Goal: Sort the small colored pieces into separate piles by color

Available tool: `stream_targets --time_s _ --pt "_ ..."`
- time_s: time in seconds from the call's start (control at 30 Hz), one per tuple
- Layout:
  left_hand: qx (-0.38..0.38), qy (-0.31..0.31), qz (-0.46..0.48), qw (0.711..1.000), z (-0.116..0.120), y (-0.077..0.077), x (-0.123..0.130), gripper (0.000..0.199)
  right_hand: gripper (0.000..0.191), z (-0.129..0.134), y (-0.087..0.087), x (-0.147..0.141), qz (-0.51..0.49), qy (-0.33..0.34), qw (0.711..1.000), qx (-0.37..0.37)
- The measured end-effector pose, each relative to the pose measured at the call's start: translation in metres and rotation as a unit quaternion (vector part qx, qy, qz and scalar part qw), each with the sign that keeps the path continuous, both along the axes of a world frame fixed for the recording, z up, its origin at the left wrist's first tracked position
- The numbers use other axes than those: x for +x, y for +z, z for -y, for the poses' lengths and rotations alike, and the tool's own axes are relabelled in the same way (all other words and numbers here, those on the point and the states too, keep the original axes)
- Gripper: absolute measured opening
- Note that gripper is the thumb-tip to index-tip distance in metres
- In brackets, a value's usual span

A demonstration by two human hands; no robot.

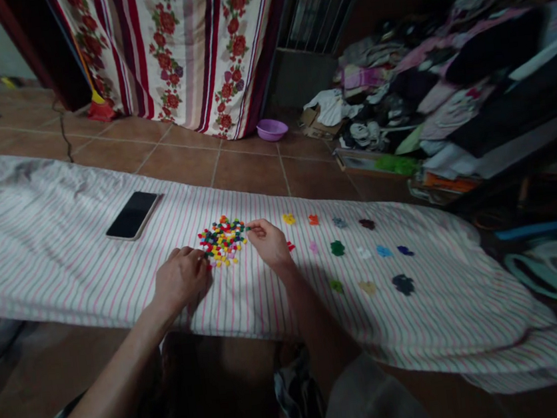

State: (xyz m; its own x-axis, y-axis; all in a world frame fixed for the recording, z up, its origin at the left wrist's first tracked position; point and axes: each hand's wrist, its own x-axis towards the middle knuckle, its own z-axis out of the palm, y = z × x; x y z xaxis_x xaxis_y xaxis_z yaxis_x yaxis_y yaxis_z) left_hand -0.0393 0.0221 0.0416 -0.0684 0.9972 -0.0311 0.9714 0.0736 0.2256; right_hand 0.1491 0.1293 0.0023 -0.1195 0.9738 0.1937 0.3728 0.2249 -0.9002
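A mixed pile of small coloured cubes (pixel 222 242) lies on a striped cloth (pixel 130 279). At its right edge my right hand (pixel 269 242) pinches a small dark green piece (pixel 247 228) between thumb and finger. My left hand (pixel 182 278) rests at the pile's left edge, closed with its fingers bent down; whatever its fingertips hold is hidden. Right of the pile sit small single-colour groups, among them yellow pieces (pixel 288 218), orange pieces (pixel 313 220), dark green pieces (pixel 337 248), light blue pieces (pixel 383 251) and dark grey pieces (pixel 403 284). Red pieces (pixel 290 246) show beside my right wrist.
A phone (pixel 133 215) lies on the cloth to the left. Beyond the far edge, a purple basin (pixel 272 129) stands on the tiled floor by a flowered curtain (pixel 190 51). Clothes (pixel 424 78) are heaped at the right, and a red broom (pixel 100 108) leans at the back left.
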Motion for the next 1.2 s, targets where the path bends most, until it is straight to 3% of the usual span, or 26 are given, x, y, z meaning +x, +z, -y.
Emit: stream_targets --time_s 0.1,0.23,0.37,0.47,0.63,0.8,1.2 --pt "0.005 -0.004 -0.006 1.0 0.0 -0.002 -0.001 0.037 0.017 -0.003 0.001 0.012 -0.06 0.006 0.998 -0.008" --pt "0.009 -0.007 -0.013 1.0 -0.001 -0.004 -0.002 0.039 0.025 -0.006 0.008 0.048 -0.052 -0.035 0.998 0.008" --pt "0.008 0.001 -0.021 1.0 -0.002 -0.006 -0.001 0.039 0.028 -0.006 0.015 0.101 0.037 -0.122 0.991 0.041" --pt "0.003 0.008 -0.027 1.0 -0.003 -0.006 0.0 0.039 0.029 -0.004 0.02 0.142 0.146 -0.188 0.97 0.058" --pt "0.001 0.01 -0.039 0.999 -0.005 -0.003 0.003 0.04 0.031 0.003 0.02 0.189 0.266 -0.235 0.934 0.038" --pt "-0.009 0.01 -0.047 0.999 -0.006 -0.001 0.006 0.041 0.03 0.007 0.013 0.206 0.292 -0.221 0.93 0.031" --pt "0.001 0.013 -0.039 0.999 -0.007 -0.001 0.005 0.043 0.029 0.009 0.002 0.208 0.322 -0.187 0.928 0.032"
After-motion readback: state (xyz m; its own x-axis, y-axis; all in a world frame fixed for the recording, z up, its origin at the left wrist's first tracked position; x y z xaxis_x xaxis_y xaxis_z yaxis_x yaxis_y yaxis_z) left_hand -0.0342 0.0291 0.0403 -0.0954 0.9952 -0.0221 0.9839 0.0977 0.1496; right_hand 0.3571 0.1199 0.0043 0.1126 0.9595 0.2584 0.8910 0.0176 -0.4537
